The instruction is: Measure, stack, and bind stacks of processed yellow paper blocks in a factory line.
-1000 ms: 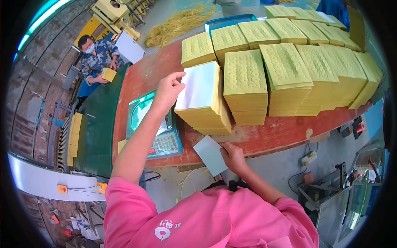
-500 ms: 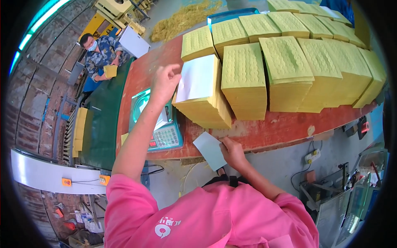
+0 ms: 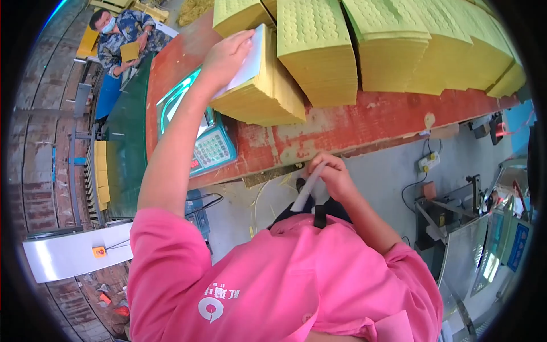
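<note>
Now resting the left hand (image 3: 225,62), slightly bent, on a white sheet (image 3: 249,65) topping a yellow paper stack (image 3: 265,94), upper middle of the frame; cannot tell whether gripping it. Pinching a pale sheet (image 3: 308,190), seen nearly edge-on, in the curled right hand (image 3: 335,176) mid-frame, by the red counter's (image 3: 336,128) near edge. Nearby, left of centre, partly covered by the left forearm: a teal scale (image 3: 213,151).

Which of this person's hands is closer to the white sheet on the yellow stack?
Left. The left hand is on or just above the white sheet; the right hand is well away, near the red table, holding a pale sheet.
</note>
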Available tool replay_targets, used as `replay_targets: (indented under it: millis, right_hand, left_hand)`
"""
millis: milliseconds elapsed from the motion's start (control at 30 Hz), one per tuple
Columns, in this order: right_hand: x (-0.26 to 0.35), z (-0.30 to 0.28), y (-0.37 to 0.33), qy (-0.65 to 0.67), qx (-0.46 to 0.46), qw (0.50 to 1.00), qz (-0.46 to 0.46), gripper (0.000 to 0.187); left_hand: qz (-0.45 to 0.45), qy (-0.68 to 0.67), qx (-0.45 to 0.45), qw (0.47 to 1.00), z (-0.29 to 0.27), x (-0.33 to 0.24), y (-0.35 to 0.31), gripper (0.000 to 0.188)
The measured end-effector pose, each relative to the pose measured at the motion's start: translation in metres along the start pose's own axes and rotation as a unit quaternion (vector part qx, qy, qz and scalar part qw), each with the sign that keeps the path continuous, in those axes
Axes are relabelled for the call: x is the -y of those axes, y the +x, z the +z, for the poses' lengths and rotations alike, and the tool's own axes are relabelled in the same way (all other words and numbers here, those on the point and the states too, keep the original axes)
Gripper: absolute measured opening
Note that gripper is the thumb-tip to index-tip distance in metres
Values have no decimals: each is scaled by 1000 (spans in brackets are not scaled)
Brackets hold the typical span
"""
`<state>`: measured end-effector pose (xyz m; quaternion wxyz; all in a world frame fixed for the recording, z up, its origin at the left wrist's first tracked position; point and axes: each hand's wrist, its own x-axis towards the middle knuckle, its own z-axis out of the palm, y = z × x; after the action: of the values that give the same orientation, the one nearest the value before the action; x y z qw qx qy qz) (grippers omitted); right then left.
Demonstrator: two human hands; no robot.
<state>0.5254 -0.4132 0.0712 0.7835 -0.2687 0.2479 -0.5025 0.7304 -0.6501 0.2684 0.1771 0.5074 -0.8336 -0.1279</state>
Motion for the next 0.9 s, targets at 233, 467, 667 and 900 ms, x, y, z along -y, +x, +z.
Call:
replay_targets:
  millis: [233, 467, 667, 900]
  right_hand:
    - [-59, -21, -21, 306, -108, 945, -38, 12]
    - [-59, 5, -22, 100, -164, 981, -38, 19]
    - [-1, 52, 1, -331, -250, 897, -151, 31]
    - [7, 37, 79, -473, -205, 805, -294, 16]
  left_hand:
    - [128, 63, -17, 990, -8, -1, -37, 41]
    - [63, 2, 33, 997, 12, 7, 19, 46]
    - [114, 24, 11, 993, -9, 17, 14, 47]
    - [59, -34, 46, 997, -17, 14, 15, 52]
